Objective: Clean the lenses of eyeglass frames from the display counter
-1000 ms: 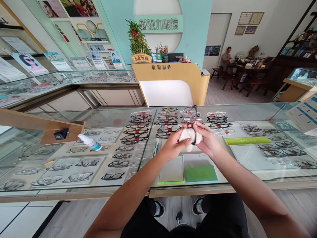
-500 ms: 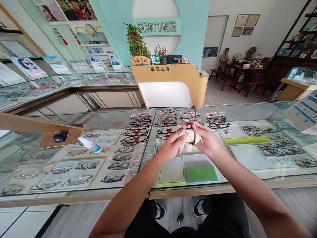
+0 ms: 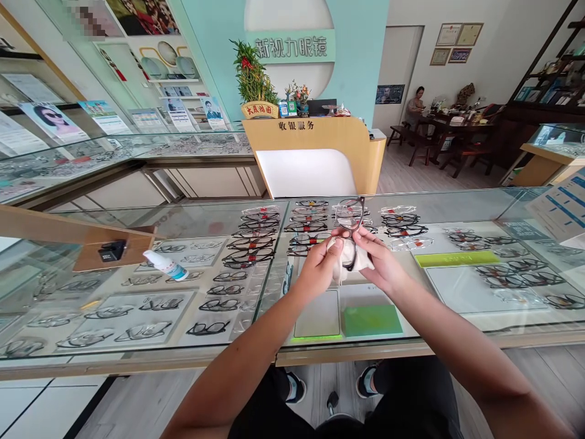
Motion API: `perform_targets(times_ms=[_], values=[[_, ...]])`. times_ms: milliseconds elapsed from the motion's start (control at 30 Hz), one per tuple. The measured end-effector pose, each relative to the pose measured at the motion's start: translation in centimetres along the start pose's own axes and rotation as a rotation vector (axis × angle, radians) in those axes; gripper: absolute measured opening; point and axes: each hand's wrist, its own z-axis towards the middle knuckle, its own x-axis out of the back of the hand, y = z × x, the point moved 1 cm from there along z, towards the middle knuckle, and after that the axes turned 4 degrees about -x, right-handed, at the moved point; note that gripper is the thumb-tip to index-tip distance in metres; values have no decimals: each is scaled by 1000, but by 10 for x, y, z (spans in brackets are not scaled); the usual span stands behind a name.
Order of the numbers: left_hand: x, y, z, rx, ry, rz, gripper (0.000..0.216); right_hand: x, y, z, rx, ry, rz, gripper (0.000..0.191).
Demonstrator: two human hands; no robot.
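Observation:
A pair of dark-rimmed eyeglasses is held up on its side over the glass counter, one lens above my fingers and the other low, against a cream cloth. My left hand pinches the cloth around the lower lens, thumb on the near side. My right hand grips the eyeglasses near the bridge, with part of the cloth under its fingers. The fingers hide much of the lower lens and the bridge.
Rows of eyeglasses lie inside the glass display counter. A white spray bottle lies on its top at left, near a wooden stand. A person sits at a dark table in the back right.
The cloth has shifted slightly around the lower lens, and its hanging left corner is now drawn in. The eyeglasses have tilted a little. Both hands keep their hold.

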Motion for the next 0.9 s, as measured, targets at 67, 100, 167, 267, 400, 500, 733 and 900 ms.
perform_targets(times_ms=[67, 100, 167, 267, 400, 500, 733, 900], values=[[7, 4, 3, 18, -153, -17, 56, 4, -4, 2, 6, 30, 8, 26], [10, 5, 3, 28, -213, -25, 54, 6, -5, 3, 7, 39, 12, 26], [11, 6, 4, 44, -257, -45, 56, 7, -4, 4, 3, 46, 23, 26], [2, 4, 1, 39, -134, -67, 59, 4, 4, 3, 4, 63, 29, 27], [-10, -1, -4, 15, 112, -4, 57, -1, 11, 0, 0, 45, 22, 27], [-5, -1, -4, 20, 67, -7, 61, 0, 7, 0, -15, 32, 28, 30], [9, 5, -3, 56, -246, -67, 61, 7, -4, 4, -19, 39, 13, 29], [-8, 0, -6, 6, 11, -55, 54, 5, 8, 4, -32, 35, 63, 27]])
